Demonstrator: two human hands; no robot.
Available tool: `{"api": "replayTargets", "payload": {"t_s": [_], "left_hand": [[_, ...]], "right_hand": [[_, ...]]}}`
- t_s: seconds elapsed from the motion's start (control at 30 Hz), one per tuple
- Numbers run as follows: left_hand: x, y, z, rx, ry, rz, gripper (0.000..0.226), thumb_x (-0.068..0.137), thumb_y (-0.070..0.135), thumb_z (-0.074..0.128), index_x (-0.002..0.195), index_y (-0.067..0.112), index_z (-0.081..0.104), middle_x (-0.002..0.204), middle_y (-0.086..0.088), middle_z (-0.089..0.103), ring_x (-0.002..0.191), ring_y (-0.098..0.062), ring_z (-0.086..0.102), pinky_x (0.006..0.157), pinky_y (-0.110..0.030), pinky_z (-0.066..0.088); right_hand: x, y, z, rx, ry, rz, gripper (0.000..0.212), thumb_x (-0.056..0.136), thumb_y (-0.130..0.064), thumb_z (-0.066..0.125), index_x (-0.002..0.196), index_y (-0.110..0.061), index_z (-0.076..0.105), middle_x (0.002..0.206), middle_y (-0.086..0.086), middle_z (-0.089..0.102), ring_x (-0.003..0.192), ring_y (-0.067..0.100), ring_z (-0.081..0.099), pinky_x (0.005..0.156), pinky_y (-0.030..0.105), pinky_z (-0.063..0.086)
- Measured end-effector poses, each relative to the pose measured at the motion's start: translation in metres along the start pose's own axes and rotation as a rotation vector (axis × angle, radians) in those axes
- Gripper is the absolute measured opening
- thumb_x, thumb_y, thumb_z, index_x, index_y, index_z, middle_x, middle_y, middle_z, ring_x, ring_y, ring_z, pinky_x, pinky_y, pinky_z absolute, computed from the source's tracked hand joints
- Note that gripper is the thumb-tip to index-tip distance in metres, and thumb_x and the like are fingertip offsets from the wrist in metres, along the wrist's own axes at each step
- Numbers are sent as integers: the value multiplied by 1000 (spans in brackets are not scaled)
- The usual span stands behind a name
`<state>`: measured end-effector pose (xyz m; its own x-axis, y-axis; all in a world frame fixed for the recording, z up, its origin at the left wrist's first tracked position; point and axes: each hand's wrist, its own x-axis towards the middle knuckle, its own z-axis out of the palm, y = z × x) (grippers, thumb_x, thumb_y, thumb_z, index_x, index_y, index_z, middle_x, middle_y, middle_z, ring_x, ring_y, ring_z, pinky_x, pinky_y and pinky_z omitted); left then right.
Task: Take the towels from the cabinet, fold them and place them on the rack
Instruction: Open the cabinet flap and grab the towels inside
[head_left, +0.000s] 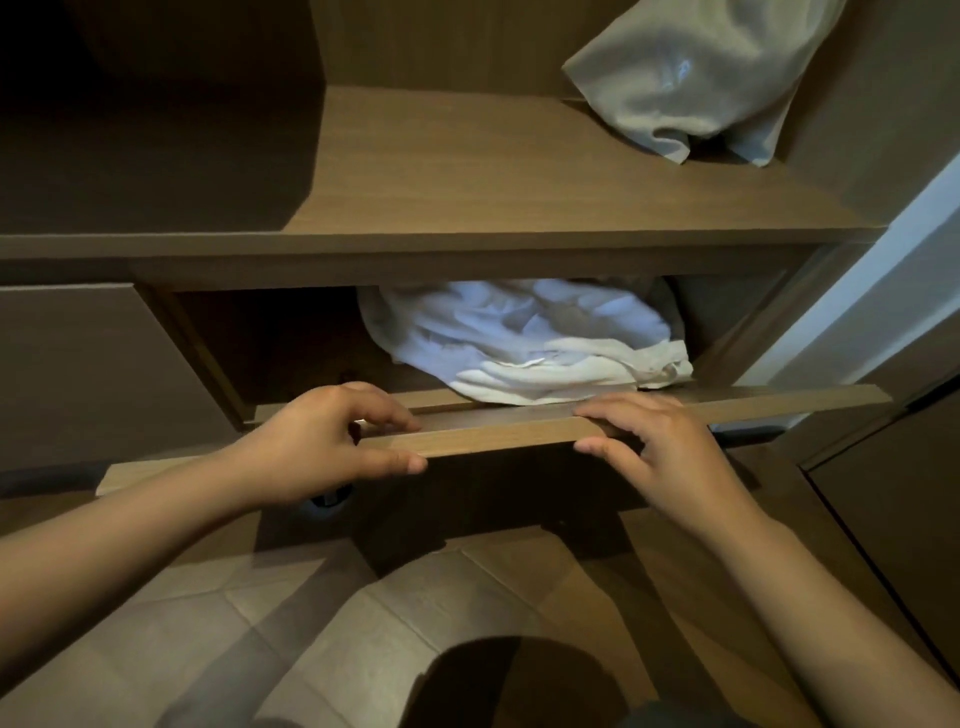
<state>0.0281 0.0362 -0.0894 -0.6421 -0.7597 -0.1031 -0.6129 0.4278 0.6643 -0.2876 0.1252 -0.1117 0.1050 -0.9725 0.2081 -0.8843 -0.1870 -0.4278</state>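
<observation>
A brown wooden cabinet has a drawer pulled out at its lower part. The drawer's front panel (493, 434) runs across the middle of the view. My left hand (332, 441) grips the panel's top edge, fingers over it and thumb under. My right hand (660, 447) grips the same edge further right in the same way. Inside the drawer lies a crumpled heap of white towels (524, 338), bunched toward the right side. The back of the heap is hidden under the shelf.
A wooden shelf (467, 171) sits above the drawer, with a grey-white cloth (696, 78) hanging down onto its back right. A closed drawer front (88, 364) is at the left. A white wall edge (883, 291) stands at the right. Tiled floor (395, 613) lies below.
</observation>
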Motion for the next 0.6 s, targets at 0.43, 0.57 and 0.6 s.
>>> {"api": "replayTargets", "payload": {"t_s": [0.43, 0.57, 0.6], "left_hand": [[-21, -25, 79, 316, -197, 212, 75, 75, 52, 73, 142, 28, 46, 138, 11, 45, 124, -2, 39, 103, -16, 34], [-19, -40, 111, 419, -265, 228, 91, 75, 58, 67, 151, 30, 26, 156, 7, 21, 141, -10, 18, 114, -18, 15], [-19, -45, 120, 454, -278, 223, 93, 76, 59, 65, 152, 31, 20, 159, 6, 14, 145, -12, 11, 114, -20, 8]], "right_hand": [[-85, 26, 60, -190, 36, -278, 34, 88, -41, 67, 110, -17, 75, 112, -1, 73, 101, 13, 69, 84, 35, 57], [-94, 39, 81, -243, -11, -360, 33, 78, -36, 80, 103, -15, 77, 105, 2, 74, 94, 15, 71, 71, 33, 61], [-96, 43, 88, -257, -24, -388, 32, 77, -35, 81, 100, -13, 77, 103, 3, 74, 92, 15, 71, 69, 32, 61]]}}
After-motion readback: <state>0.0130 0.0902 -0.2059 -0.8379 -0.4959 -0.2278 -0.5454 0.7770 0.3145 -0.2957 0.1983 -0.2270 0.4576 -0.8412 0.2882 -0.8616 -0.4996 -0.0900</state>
